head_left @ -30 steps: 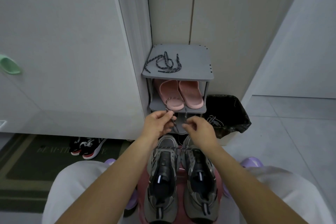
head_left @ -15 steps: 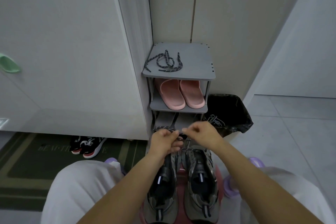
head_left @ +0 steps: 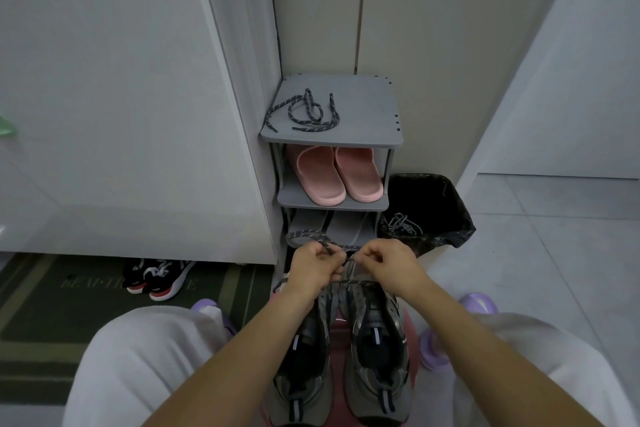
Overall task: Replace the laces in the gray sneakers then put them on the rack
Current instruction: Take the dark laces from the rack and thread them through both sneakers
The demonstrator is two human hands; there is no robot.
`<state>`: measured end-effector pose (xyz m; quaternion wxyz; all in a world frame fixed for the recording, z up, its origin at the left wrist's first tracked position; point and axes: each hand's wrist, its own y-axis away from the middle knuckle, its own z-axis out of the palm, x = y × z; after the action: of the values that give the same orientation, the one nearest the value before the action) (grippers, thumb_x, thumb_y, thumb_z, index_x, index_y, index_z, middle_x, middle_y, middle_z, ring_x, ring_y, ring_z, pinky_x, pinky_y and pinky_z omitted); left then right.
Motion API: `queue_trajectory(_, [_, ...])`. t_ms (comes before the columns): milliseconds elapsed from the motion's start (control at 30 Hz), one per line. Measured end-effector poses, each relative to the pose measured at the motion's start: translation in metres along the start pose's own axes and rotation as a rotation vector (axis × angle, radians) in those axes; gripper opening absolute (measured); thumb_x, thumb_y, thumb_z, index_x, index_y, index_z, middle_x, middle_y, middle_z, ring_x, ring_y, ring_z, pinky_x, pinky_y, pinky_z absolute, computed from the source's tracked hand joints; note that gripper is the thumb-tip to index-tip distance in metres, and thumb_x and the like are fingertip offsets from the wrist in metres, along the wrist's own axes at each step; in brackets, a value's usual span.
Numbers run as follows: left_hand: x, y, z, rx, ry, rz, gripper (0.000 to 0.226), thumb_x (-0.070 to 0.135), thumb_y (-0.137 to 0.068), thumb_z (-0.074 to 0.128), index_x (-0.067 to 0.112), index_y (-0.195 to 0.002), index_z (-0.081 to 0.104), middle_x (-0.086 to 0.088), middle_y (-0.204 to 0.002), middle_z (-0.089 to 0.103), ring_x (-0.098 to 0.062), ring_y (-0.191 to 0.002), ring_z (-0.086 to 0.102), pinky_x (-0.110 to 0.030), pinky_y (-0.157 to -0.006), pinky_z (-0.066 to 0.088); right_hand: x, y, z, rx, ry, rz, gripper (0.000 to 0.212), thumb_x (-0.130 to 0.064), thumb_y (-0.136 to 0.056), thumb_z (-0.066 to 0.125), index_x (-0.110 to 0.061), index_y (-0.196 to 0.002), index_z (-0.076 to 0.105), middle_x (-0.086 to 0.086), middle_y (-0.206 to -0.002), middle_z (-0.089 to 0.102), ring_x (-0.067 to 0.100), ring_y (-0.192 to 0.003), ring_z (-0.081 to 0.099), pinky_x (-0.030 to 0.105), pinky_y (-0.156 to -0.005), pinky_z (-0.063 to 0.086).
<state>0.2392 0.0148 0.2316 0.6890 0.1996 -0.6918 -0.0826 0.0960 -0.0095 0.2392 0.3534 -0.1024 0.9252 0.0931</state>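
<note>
Gray sneakers (head_left: 375, 367) sit side by side near centre, toes pointing far, on a pink base (head_left: 337, 322) between the person's knees. They are not on the rack.

At far left a dark mat (head_left: 52, 305) lies on the floor, with black-and-red sneakers (head_left: 159, 277) on it by the cabinet's bottom edge.

Next, the left hand (head_left: 313, 269): its fingers are curled, pinching a dark speckled lace (head_left: 304, 234) just above the sneaker toes. A loop of the lace sticks out on the hand's far side. The right hand (head_left: 388, 263) is just beside the left, its fingers curled and pinching the same lace. A stretch of it runs across the toe end under both hands.

The rack (head_left: 332, 144) stands just beyond, in the corner. A spare lace (head_left: 304, 114) lies loose on the top shelf and pink slippers (head_left: 334, 177) are on the middle shelf. The lower shelf is partly hidden by the hands.

Just right of the rack is a bin (head_left: 450, 204) with a black bag. Gray laces (head_left: 401, 224) lie in it.
</note>
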Motion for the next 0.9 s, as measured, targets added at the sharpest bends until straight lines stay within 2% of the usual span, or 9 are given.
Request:
queue_trajectory(133, [0.001, -0.003, 0.008, -0.074, -0.229, 0.02, 0.017, 0.006, -0.091, 0.058, 0.014, -0.076, 0.058, -0.003, -0.066, 0.059, -0.011, -0.058, 0.054, -0.019, -0.055, 0.048, 0.008, -0.002, 0.003, 0.053, -0.124, 0.071, 0.019, -0.024, -0.087, 0.064, -0.007, -0.081, 0.071, 0.0, -0.065, 0.061, 0.014, -0.064, 0.055, 0.028, -0.066, 0.046])
queue_trajectory(233, [0.003, -0.012, 0.012, -0.034, -0.528, 0.145, 0.012, 0.015, -0.092, 0.056, 0.011, -0.082, 0.061, 0.002, -0.068, 0.056, -0.013, -0.063, 0.051, -0.025, -0.065, 0.044, 0.023, -0.005, 0.0, 0.217, -0.127, 0.212, 0.021, -0.023, -0.091, 0.057, -0.005, -0.091, 0.068, 0.011, -0.09, 0.069, 0.026, -0.085, 0.062, 0.032, -0.072, 0.045])
queue_trajectory(300, [0.004, -0.014, 0.015, -0.044, -0.655, 0.178, 0.015, 0.018, -0.093, 0.053, 0.006, -0.093, 0.062, -0.001, -0.078, 0.058, -0.015, -0.072, 0.053, -0.026, -0.07, 0.043, 0.032, -0.004, -0.001, 0.141, 0.004, 0.317, 0.025, -0.024, -0.093, 0.053, -0.005, -0.106, 0.063, 0.013, -0.103, 0.065, 0.03, -0.097, 0.06, 0.032, -0.075, 0.043])
queue_trajectory(333, [0.003, -0.014, 0.015, -0.059, -0.709, 0.168, 0.017, 0.019, -0.094, 0.052, 0.006, -0.095, 0.062, -0.003, -0.082, 0.059, -0.016, -0.075, 0.054, -0.027, -0.07, 0.043, 0.037, -0.003, 0.0, 0.068, 0.069, 0.339, 0.027, -0.025, -0.093, 0.052, -0.005, -0.108, 0.061, 0.014, -0.102, 0.063, 0.033, -0.099, 0.058, 0.032, -0.076, 0.043])
queue_trajectory(433, [0.0, -0.013, 0.015, -0.072, -0.851, 0.123, 0.019, 0.021, -0.094, 0.05, 0.007, -0.098, 0.062, -0.007, -0.094, 0.066, -0.016, -0.079, 0.057, -0.027, -0.067, 0.043, 0.041, 0.0, 0.005, 0.005, 0.082, 0.292, 0.016, -0.02, -0.091, 0.053, -0.01, -0.093, 0.065, 0.008, -0.085, 0.059, 0.024, -0.085, 0.057, 0.025, -0.066, 0.034])
queue_trajectory(533, [-0.005, -0.013, 0.011, -0.068, -0.89, 0.086, 0.02, 0.021, -0.093, 0.051, 0.005, -0.098, 0.063, -0.011, -0.1, 0.067, -0.024, -0.091, 0.062, -0.032, -0.075, 0.048, 0.033, 0.001, 0.008, 0.011, 0.037, 0.18, 0.017, -0.016, -0.091, 0.057, -0.009, -0.094, 0.071, 0.003, -0.09, 0.065, 0.013, -0.081, 0.054, 0.022, -0.067, 0.036])
queue_trajectory(667, [-0.011, -0.011, 0.005, -0.079, -0.874, 0.045, 0.018, 0.018, -0.09, 0.055, 0.004, -0.097, 0.064, -0.015, -0.099, 0.068, -0.027, -0.091, 0.064, -0.036, -0.082, 0.052, 0.026, 0.002, 0.016, -0.126, -0.003, 0.102, 0.017, -0.011, -0.089, 0.058, -0.008, -0.1, 0.071, 0.003, -0.096, 0.066, 0.017, -0.095, 0.06, 0.026, -0.084, 0.046])
queue_trajectory(800, [-0.015, -0.01, 0.006, -0.056, -0.882, 0.06, 0.015, 0.019, -0.089, 0.057, 0.008, -0.094, 0.065, -0.009, -0.096, 0.068, -0.017, -0.079, 0.057, -0.026, -0.069, 0.046, 0.031, -0.002, 0.02, 0.033, 0.015, 0.154, 0.015, -0.014, -0.089, 0.055, -0.012, -0.101, 0.064, 0.004, -0.102, 0.063, 0.017, -0.09, 0.058, 0.028, -0.079, 0.045])
queue_trajectory(900, [-0.016, -0.009, 0.011, -0.032, -0.859, 0.122, 0.005, 0.018, -0.089, 0.058, 0.015, -0.085, 0.06, 0.0, -0.084, 0.061, -0.011, -0.078, 0.053, -0.02, -0.066, 0.038, 0.037, -0.005, 0.021, 0.042, 0.04, 0.272, 0.017, -0.023, -0.087, 0.061, -0.011, -0.098, 0.058, 0.004, -0.089, 0.061, 0.022, -0.088, 0.057, 0.028, -0.073, 0.041])
